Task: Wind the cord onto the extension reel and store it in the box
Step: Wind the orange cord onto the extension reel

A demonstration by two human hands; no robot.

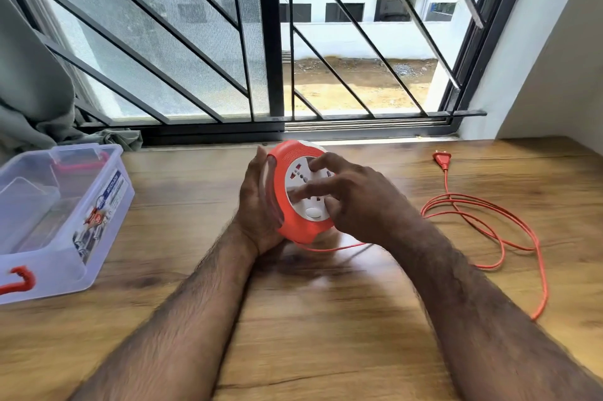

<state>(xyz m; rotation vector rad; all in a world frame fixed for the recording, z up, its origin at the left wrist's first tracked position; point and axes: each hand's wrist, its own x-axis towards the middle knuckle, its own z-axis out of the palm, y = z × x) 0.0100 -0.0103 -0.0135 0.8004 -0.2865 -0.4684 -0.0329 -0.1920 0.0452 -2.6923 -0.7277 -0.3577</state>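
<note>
Clear plastic box (pixel 55 214) with red latches at far left of wooden tabletop (pixel 310 319), open and uncovered; printed label on its side wall too blurred to read beyond a few indistinct letters. Orange extension reel (pixel 301 191) with white socket face, held upright on edge above mid-tabletop, near the window sill; no legible brand on the face. Left hand (pixel 257 205) cupped around the reel's left rim and back, palm against the orange casing. Right hand (pixel 346 198) spread, fingers partly curled, fingertips (pixel 313 165) pressed on the white socket face; motion-blurred. Orange cord (pixel 483 221) leaving the reel's underside, passing beneath the right wrist, lying in loose loops on the tabletop at right. Two-pin orange plug (pixel 442 159) flat on the tabletop, far right, well apart from the reel.
</note>
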